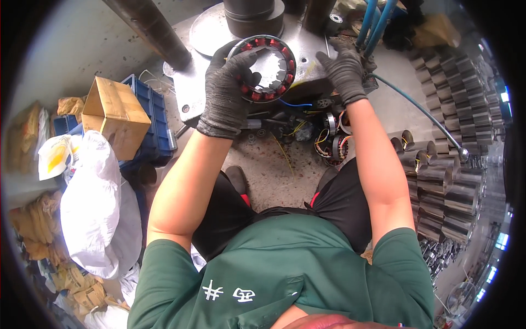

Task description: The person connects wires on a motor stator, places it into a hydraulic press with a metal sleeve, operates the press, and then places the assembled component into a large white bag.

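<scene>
A ring-shaped motor stator (pixel 291 70) with red windings is tilted up over the metal press table (pixel 191 90). My left hand (pixel 226 96), in a dark grey knit glove, grips its left side, with fingers reaching into the opening. The bright table surface shows through the ring. At the table's right edge, my gloved right hand (pixel 345 71) has its fingers apart and nothing visible in them. It is nearest to a small metal part beside the blue hoses (pixel 378 24); whether it touches that part I cannot tell. A thick dark cylinder (pixel 252 19) stands just behind the stator.
Several stators with yellow wires (pixel 332 145) lie below the table's right side. Stacked metal cylinders (pixel 446 181) line the right, near a ball-ended lever (pixel 464 154). A cardboard box (pixel 118 112), blue crates (pixel 159 126) and a white sack (pixel 93 203) stand left. Dark columns (pixel 156 30) rise beside the table.
</scene>
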The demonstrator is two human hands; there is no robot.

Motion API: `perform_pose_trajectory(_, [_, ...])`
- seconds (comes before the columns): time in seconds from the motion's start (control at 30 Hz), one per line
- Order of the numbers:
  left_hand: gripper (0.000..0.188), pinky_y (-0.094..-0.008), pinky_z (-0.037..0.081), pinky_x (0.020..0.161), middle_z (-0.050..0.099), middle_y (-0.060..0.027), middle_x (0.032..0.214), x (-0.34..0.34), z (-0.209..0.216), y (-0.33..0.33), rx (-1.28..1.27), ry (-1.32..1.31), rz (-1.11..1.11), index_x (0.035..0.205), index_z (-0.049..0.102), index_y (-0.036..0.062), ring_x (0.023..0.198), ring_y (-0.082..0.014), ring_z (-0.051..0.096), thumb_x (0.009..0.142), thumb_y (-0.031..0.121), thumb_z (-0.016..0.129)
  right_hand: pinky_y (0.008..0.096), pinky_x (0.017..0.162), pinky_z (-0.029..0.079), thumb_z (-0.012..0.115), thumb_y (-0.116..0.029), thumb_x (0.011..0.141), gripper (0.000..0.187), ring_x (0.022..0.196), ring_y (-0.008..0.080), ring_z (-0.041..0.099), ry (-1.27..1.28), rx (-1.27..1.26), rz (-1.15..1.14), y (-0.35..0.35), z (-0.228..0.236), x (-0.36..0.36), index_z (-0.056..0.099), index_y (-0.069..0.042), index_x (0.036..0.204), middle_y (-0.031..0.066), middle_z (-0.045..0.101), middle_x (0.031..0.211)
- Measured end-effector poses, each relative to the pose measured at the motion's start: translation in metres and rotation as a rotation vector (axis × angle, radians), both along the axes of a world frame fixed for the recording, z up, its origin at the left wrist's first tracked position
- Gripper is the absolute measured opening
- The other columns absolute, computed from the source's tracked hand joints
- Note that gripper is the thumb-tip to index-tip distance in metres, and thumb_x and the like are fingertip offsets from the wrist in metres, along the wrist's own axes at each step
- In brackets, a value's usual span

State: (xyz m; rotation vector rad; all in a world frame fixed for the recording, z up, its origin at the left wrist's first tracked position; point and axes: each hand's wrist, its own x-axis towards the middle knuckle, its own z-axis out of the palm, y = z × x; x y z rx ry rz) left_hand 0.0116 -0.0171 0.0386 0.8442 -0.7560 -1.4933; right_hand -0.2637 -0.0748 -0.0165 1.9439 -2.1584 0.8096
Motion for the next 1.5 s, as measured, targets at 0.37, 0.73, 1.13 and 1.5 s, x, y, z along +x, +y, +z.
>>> perform_pose_trajectory(0.37, [0.032,-0.0306,0.053,0.062,0.054,-0.0013,0.068,0.025,-0.005,-0.005,0.058,0.186,0.082,0.117,0.065,0.0013,0.053,-0.0119,0.047,0.087,0.012,0.068,0.045,0.104,0.05,0.065,-0.028,0.086,0.045,0.119,0.0378,0.065,-0.015,0.573,-0.02,-0.013,0.022,-0.051,0.066,-0.013,0.129,0.022,0.069,0.125])
perform_pose_trajectory(0.73, [0.013,-0.0351,0.053,0.065,0.058,-0.0015,0.064,0.044,-0.003,-0.011,-0.026,0.367,-0.003,0.082,0.061,0.009,0.055,-0.0162,0.055,0.09,0.012,0.07,0.0256,0.054,0.044,0.053,-0.006,0.097,0.037,0.063,0.005,0.053,-0.754,0.483,0.51,0.036,0.041,-0.023,0.066,-0.005,0.132,-0.0052,0.058,0.071])
perform_pose_trajectory(1.13, [0.012,-0.0379,0.059,0.068,0.064,-0.0049,0.069,0.033,0.004,-0.004,-0.019,0.415,-0.002,0.081,0.064,0.0072,0.061,-0.0204,0.063,0.088,0.015,0.069,0.0294,0.079,0.05,0.066,-0.016,0.101,0.023,0.085,0.0118,0.059,-0.903,-0.339,0.902,0.122,0.069,0.061,0.065,-0.006,0.122,0.0041,0.062,0.093])
perform_pose_trajectory(1.5, [0.014,-0.0399,0.058,0.071,0.064,-0.0057,0.068,0.023,0.001,-0.003,-0.016,0.356,-0.035,0.08,0.063,0.007,0.064,-0.0233,0.065,0.09,0.015,0.069,0.037,0.072,0.056,0.058,-0.012,0.094,0.018,0.077,0.0251,0.07,-0.628,-0.162,1.018,0.134,0.079,0.056,0.068,0.0,0.103,0.0115,0.068,0.085])
